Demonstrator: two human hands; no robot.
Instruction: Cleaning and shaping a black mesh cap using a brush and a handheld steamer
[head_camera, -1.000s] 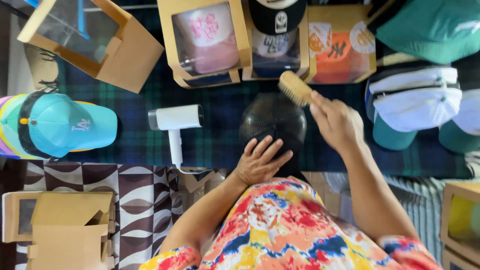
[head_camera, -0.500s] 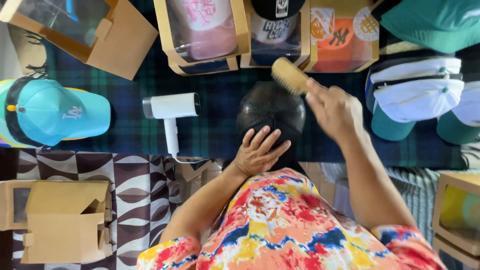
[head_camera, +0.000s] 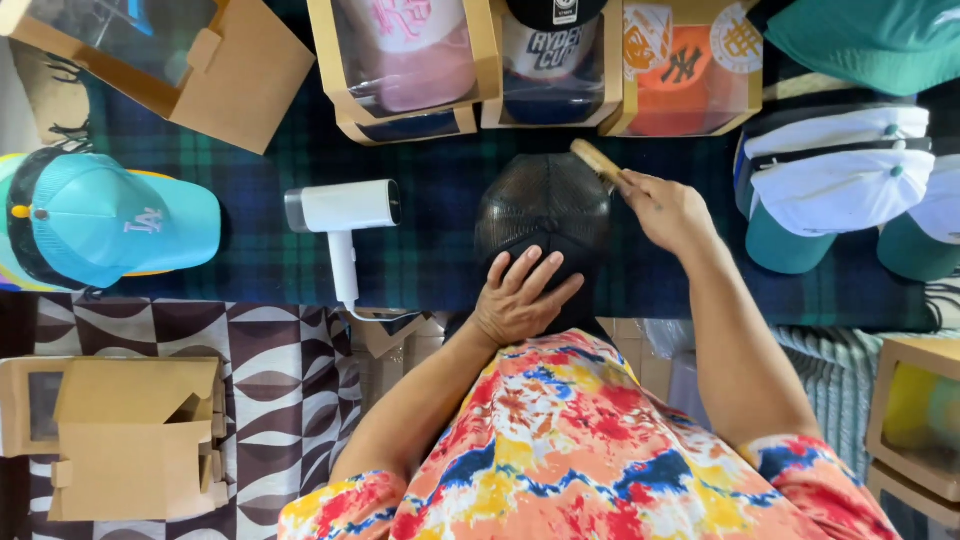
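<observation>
A black mesh-backed cap rests on the dark plaid cloth in front of me. My left hand lies flat on its near part, fingers spread, pressing it down. My right hand grips a wooden brush, whose head touches the cap's far right edge. A white handheld steamer lies to the left of the cap, its cord trailing toward me.
Cardboard window boxes with caps, pink, dark and orange, line the far edge. A turquoise cap lies left; white and green caps are stacked right. Folded cardboard boxes sit at lower left on a patterned cloth.
My right hand has brought the brush down from above the cap onto its far right edge. My left hand has stayed pressed on the cap. The view has shifted slightly.
</observation>
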